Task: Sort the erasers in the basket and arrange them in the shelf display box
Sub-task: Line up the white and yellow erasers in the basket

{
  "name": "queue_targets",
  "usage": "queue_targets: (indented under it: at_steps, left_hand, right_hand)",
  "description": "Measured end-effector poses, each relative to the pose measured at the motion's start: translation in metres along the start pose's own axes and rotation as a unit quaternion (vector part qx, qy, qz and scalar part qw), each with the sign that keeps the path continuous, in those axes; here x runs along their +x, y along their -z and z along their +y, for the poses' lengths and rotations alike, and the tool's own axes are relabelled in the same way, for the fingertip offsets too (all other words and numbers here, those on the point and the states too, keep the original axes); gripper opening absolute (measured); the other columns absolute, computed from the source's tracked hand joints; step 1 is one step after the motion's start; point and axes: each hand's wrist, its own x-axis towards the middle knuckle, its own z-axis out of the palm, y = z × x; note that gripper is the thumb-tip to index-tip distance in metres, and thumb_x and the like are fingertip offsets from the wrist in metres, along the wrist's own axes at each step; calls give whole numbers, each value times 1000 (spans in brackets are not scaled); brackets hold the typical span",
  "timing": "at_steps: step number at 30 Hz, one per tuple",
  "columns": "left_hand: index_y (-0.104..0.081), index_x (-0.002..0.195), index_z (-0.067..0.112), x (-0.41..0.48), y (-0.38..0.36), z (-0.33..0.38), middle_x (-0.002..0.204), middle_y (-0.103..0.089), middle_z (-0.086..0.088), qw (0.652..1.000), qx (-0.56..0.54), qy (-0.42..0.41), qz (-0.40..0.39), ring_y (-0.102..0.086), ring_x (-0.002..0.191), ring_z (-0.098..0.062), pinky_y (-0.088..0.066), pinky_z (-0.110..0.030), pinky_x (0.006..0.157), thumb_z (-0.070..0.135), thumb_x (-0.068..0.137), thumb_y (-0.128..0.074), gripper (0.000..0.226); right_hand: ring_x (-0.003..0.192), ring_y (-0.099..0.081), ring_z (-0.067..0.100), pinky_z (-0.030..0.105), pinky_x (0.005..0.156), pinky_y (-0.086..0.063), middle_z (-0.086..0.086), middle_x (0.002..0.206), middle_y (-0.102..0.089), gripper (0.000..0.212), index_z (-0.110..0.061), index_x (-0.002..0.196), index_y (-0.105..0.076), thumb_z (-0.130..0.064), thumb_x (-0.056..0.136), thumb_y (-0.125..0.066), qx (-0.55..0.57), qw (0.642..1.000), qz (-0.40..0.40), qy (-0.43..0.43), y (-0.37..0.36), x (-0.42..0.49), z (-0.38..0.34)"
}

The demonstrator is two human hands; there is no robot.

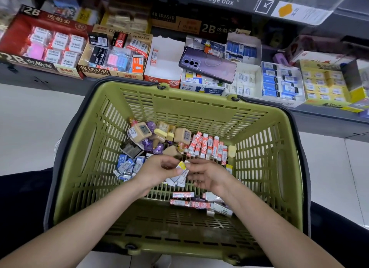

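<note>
Store shelf (40,78) crowded with display boxes (166,67). Mid green basket (179,111), left hand (157,170) and right hand (208,175) fingers pinch a loose eraser stack (180,172). It could slip, remixing sorted groups.

We show both bare forearms converging forward, left hand (157,170) and right hand (207,175) side by side, fingers curled, fingertips together pinching a small yellow-and-white eraser (181,166) between them.
</note>
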Motion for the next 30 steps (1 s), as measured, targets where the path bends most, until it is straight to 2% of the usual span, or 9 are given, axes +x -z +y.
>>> queue_targets:
  at_steps: [4,9,11,13,15,18,22,25,30]
  left_hand:
    - [-68,104,6,5,6,-3,103,-66,-3,998,-12,15,68,-59,96,-13,-42,-21,75,10,80,-72,25]
    - [-66,101,3,8,12,-4,85,-61,0,990,-46,44,128,-57,87,-20,-47,-29,77,3,83,-68,19]
    - [-64,102,2,10,11,-2,82,-60,0,988,-63,61,124,-57,81,-19,-50,-29,69,3,83,-67,19]
    - [-63,99,5,11,11,-1,81,-59,-1,987,-80,73,121,-57,72,-16,-50,-24,60,3,84,-66,15]
    - [-61,94,8,11,12,0,80,-59,-2,986,-86,75,122,-57,69,-14,-50,-22,56,2,85,-66,12]
    - [-61,94,6,11,14,0,85,-60,-7,986,-88,73,121,-58,79,-23,-52,-30,67,1,84,-66,12]
    - [-63,99,5,13,11,-5,98,-63,-12,993,-38,54,98,-59,87,-25,-53,-39,78,4,85,-67,15]
    - [-65,104,6,14,4,-6,104,-65,-9,997,14,16,80,-60,95,-21,-51,-34,84,6,84,-68,20]
    - [-66,106,2,15,-7,-5,101,-69,-11,997,67,-27,34,-64,95,-22,-53,-34,84,8,83,-69,24]
  right_hand:
    - [61,-59,13,23,54,-45,2,71,-70,19,-13,95,-64,-7,79,-73,-20,997,70,0,9,9,1]
    - [61,-58,12,16,49,-47,7,81,-67,20,-9,95,-64,-6,78,-74,-144,979,126,64,7,24,8]
    - [74,-63,18,24,67,-56,8,88,-67,16,-14,82,-63,-9,76,-77,-180,968,139,101,4,33,12]
    - [90,-63,20,34,85,-53,4,94,-67,16,-18,79,-64,-16,75,-79,-229,955,148,120,3,40,17]
    - [93,-60,17,32,86,-49,-2,94,-64,15,-18,86,-66,-22,77,-78,-272,941,157,127,2,43,21]
    - [95,-62,18,34,90,-50,-2,95,-65,18,-18,89,-66,-24,77,-77,-266,939,169,138,-1,47,25]
    - [93,-66,20,37,90,-52,3,99,-70,17,-17,94,-67,-25,80,-74,-263,940,167,140,-2,44,24]
    - [90,-67,21,39,89,-52,1,91,-71,6,-27,82,-66,-23,86,-67,-238,945,127,184,-3,29,18]
    - [92,-63,13,19,83,-48,-2,92,-67,10,-24,85,-65,-14,88,-64,-196,960,41,197,-10,9,11]
